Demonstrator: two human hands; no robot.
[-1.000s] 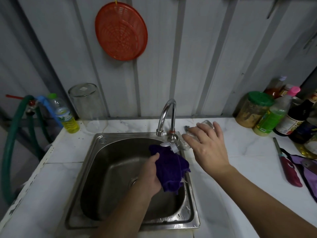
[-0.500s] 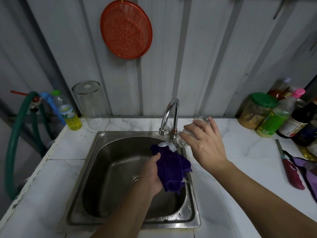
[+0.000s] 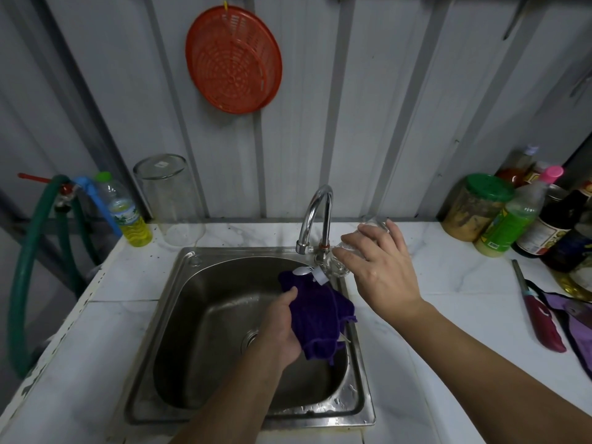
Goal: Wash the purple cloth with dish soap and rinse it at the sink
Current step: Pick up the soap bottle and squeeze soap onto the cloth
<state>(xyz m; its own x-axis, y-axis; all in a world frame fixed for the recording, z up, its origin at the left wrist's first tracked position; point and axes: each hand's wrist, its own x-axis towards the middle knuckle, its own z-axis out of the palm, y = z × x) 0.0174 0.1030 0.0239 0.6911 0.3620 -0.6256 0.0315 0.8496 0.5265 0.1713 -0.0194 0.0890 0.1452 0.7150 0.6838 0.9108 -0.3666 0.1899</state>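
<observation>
My left hand (image 3: 278, 325) grips the dark purple cloth (image 3: 320, 318) and holds it bunched over the right half of the steel sink (image 3: 174, 283). My right hand (image 3: 381, 267) is wrapped around a clear soap bottle (image 3: 339, 265). The bottle is tipped down to the left, and its white flip cap (image 3: 317, 277) touches the top edge of the cloth. The chrome faucet (image 3: 315, 209) arches just behind the bottle, and I see no water running from it. My fingers hide most of the bottle.
At the back left stand a bottle of yellow liquid (image 3: 129, 216), an upturned glass jar (image 3: 169, 200) and a green hose (image 3: 28, 267). Sauce bottles (image 3: 509, 222) and a green-lidded jar (image 3: 474, 206) crowd the back right. A red-handled tool (image 3: 541, 318) lies by another purple fabric (image 3: 573, 318).
My right hand closed on the clear bottle behind the faucet, lifted it and tipped its cap down onto the cloth. My left hand kept the cloth in place.
</observation>
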